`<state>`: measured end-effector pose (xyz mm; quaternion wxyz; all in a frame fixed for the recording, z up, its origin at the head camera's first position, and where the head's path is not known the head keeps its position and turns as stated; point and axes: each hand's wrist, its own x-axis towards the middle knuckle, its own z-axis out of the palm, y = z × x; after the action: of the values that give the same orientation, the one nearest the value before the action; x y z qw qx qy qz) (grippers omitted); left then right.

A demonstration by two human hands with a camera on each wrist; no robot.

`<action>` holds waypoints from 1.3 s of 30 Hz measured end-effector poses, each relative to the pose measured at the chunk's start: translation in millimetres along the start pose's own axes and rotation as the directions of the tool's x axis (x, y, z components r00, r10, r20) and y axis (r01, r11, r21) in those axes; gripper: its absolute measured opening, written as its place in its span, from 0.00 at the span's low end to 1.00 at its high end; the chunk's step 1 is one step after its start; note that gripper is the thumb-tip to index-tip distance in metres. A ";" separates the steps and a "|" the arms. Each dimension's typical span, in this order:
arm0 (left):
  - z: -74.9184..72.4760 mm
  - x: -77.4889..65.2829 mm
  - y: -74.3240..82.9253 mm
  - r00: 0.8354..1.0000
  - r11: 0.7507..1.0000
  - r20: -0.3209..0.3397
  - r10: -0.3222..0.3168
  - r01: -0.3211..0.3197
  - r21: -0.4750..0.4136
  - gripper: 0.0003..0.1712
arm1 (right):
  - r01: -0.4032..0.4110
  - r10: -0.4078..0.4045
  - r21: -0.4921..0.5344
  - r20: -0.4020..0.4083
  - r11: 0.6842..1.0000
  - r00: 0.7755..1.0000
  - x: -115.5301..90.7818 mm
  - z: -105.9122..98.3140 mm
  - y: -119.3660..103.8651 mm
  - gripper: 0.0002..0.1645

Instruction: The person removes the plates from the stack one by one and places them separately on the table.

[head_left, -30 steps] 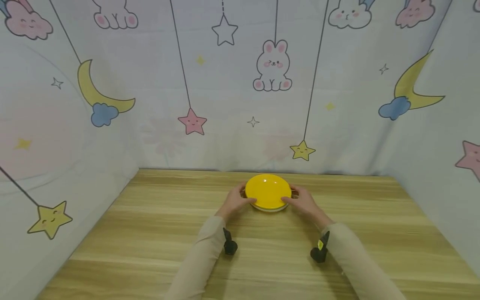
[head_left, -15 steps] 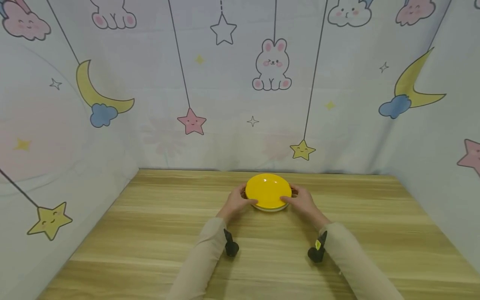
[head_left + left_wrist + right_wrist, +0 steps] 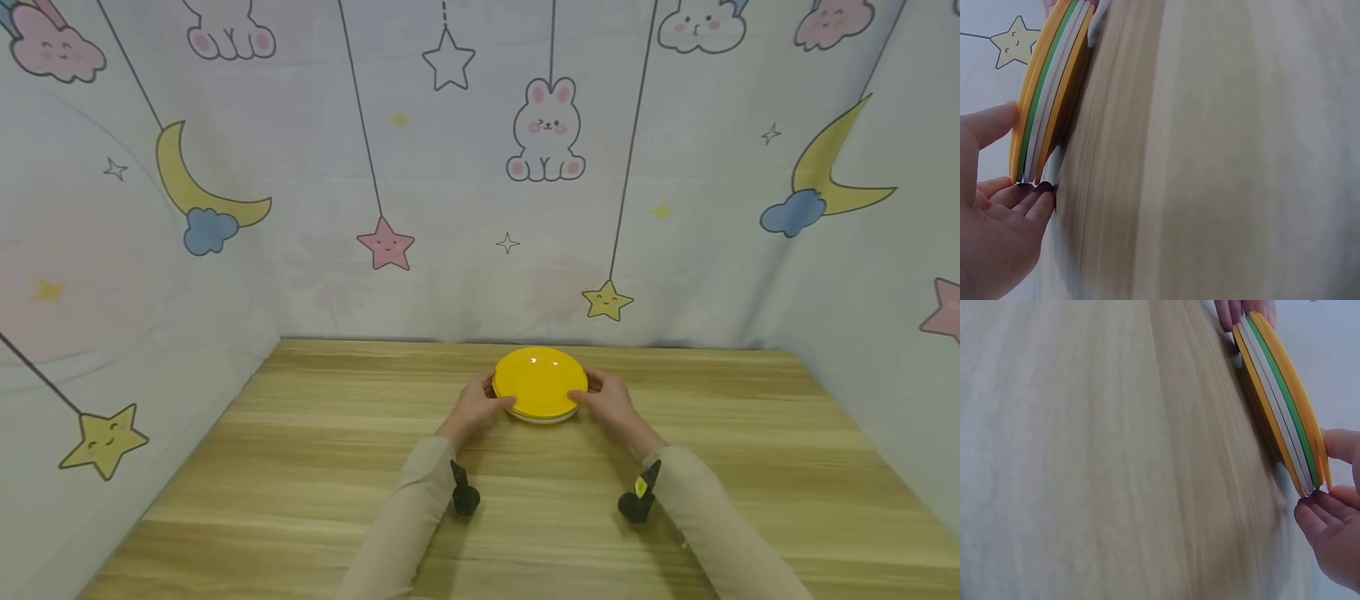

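A stack of round plates [image 3: 540, 382], with a glossy yellow one on top, is at the far middle of the wooden table. From the side, in the left wrist view, the stacked rims [image 3: 1044, 94] show yellow, green, white and orange-yellow layers. My left hand [image 3: 477, 406] grips the stack's left side, thumb against the top rim and fingers at the lower edge. On the opposite side my right hand [image 3: 609, 407] holds it in the same manner. In the right wrist view, right fingertips [image 3: 1316, 509] touch the lowest rims. Whether the stack's base touches the table cannot be told.
The wood-grain table [image 3: 300, 500] spreads in front of and beside the stack. Close behind stands a cloth wall [image 3: 450, 283] printed with stars, moons and a rabbit, and side walls flank the table. A black wrist device [image 3: 465, 498] hangs at the left sleeve, another [image 3: 637, 504] at the right.
Both hands keep their hold on the plate stack. Stack, hands and backdrop shift together very slightly in the head view; nothing is let go.
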<state>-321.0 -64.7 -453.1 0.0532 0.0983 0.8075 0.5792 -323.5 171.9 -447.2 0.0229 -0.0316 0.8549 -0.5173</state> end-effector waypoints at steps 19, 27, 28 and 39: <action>-1.1 -2.3 -1.0 1.000 1.000 0.011 0.015 -0.015 0.023 0.38 | 0.033 -0.032 0.022 -0.027 0.999 0.999 -10.0 -12.6 -5.6 0.33; -2.1 -4.9 -0.3 1.000 0.998 0.010 0.024 -0.025 0.054 0.41 | -0.019 0.021 0.087 -0.022 0.996 1.000 -14.8 -24.6 -5.5 0.33; -2.1 -4.9 -0.5 1.000 0.998 0.010 0.027 -0.027 0.061 0.41 | -0.030 0.033 0.111 -0.024 0.993 0.999 -15.0 -25.3 -5.0 0.34; -0.5 -6.5 1.6 1.000 0.997 -0.002 0.004 -0.004 0.082 0.41 | -0.095 0.104 0.214 -0.033 0.972 0.994 -19.1 -26.9 -5.0 0.32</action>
<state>-314.6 -66.1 -451.6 0.0471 0.1013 0.8304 0.5458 -306.3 194.8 -430.2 0.0332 0.0253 0.7958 -0.6041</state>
